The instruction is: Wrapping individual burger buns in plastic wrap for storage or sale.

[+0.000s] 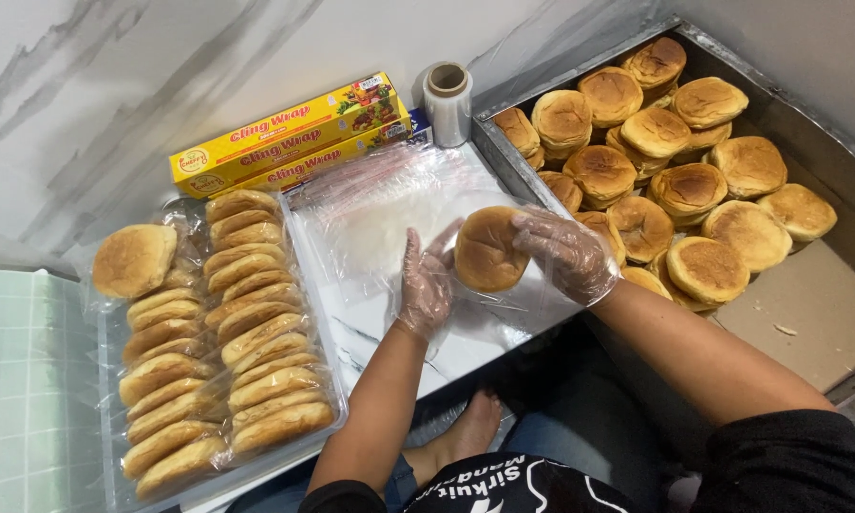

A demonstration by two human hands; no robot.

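while the right hand (568,255) is gripping a browned bun (487,249) and the left hand (426,283), fingers spread flat, is pressing the clear plastic bag (380,223), the bag's slack film could be bunching and snagging the bun.

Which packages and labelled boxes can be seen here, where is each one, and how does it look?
Wrap boxes: two long yellow-and-red cartons, stacked by the wall, back centre.
Film roll: small clear cylinder, upright beside the boxes.
Bagged buns: clear plastic bags of golden buns in rows, left.
Plastic bags: flat clear stack, centre, under the gloved hands.
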